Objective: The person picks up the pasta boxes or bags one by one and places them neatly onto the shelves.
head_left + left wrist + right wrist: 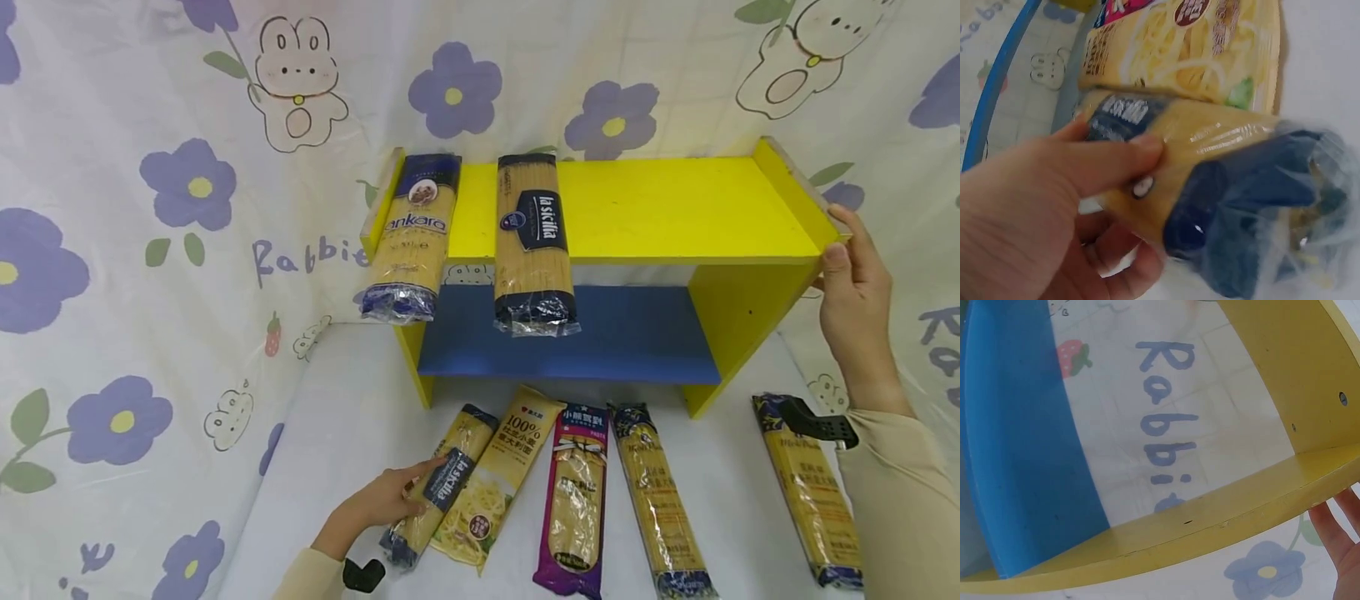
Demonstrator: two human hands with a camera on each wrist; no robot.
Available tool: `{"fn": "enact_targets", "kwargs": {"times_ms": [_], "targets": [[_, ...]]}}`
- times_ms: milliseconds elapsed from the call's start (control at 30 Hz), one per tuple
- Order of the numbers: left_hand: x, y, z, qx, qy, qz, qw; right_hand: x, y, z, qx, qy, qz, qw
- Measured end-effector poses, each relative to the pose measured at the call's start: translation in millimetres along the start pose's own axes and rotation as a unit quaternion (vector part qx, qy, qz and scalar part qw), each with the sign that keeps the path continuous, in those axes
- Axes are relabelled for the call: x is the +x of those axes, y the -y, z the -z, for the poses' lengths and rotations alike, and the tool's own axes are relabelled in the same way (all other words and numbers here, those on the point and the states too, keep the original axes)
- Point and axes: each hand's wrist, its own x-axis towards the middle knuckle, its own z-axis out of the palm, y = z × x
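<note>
My left hand (386,500) grips a pack of spaghetti (448,477) with a dark "la sicilia" label, low in the head view. In the left wrist view the thumb lies across the spaghetti pack (1222,134) and the fingers curl beneath it; its blue end is crumpled clear wrap. Close beside it is a cream pasta pack (498,475) with Chinese print. At the upper right, my right hand (858,292) holds the corner of a yellow and blue shelf (660,208), thumb at the front edge. The right wrist view catches only some of its fingers (1332,534) against the yellow side panel.
On the shelf top lie an "ankara" pack (416,237) and another "la sicilia" pack (534,242), both overhanging the front. A purple pasta pack (573,500) and two blue-ended packs, one left (660,500) and one right (810,496), lie on the white table (315,433).
</note>
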Motion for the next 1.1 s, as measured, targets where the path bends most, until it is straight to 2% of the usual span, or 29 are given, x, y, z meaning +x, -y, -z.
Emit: {"fn": "enact_targets", "kwargs": {"times_ms": [167,300,467,600,767,933,1100], "targets": [[-1.5,12.4,1.1,-0.025,0.016,0.002,0.9996,1.0,-2.8,-0.6,-0.007,-0.002,-0.001,1.0],[-1.5,15.8,3.0,-0.052,0.02,0.006,0.9984,0.3,-0.7,0.4,-0.003,-0.001,0.0,1.0],[-2.7,14.6,6.4,-0.091,0.046,-0.008,0.9947,-1.2,3.4,0.0,0.003,-0.002,0.001,1.0],[-1.8,12.0,9.8,-0.1,0.07,-0.027,0.9922,0.4,-1.8,-0.3,0.003,-0.003,0.001,1.0],[-2.0,5.6,18.5,-0.152,0.091,-0.02,0.984,2.0,-4.8,-0.5,0.003,-0.005,0.002,1.0],[-5.3,2.9,24.1,-0.165,0.08,-0.025,0.9828,1.5,-1.9,-0.8,0.003,-0.005,0.005,1.0],[-8.0,-0.8,27.5,-0.146,0.062,-0.029,0.9869,-0.1,2.1,-1.0,0.007,-0.001,0.003,1.0]]}}
